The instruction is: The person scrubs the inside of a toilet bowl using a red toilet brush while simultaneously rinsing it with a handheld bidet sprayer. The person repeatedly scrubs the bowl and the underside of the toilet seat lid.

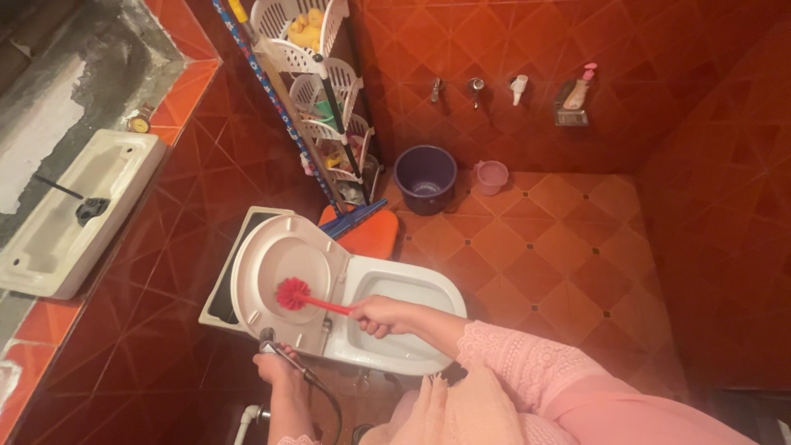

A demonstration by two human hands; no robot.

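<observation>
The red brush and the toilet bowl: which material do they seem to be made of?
The red brush looks like plastic: matte red bristles on a thin red handle, held by the right hand. The toilet bowl seems to be glazed ceramic: white, smooth and slightly shiny. The raised lid is probably plastic, thinner and duller.

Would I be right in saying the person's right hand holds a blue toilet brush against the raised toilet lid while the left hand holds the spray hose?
Not quite: in the head view the toilet brush is red, not blue. The right hand does press it against the raised toilet lid, and the left hand holds the spray hose.
</observation>
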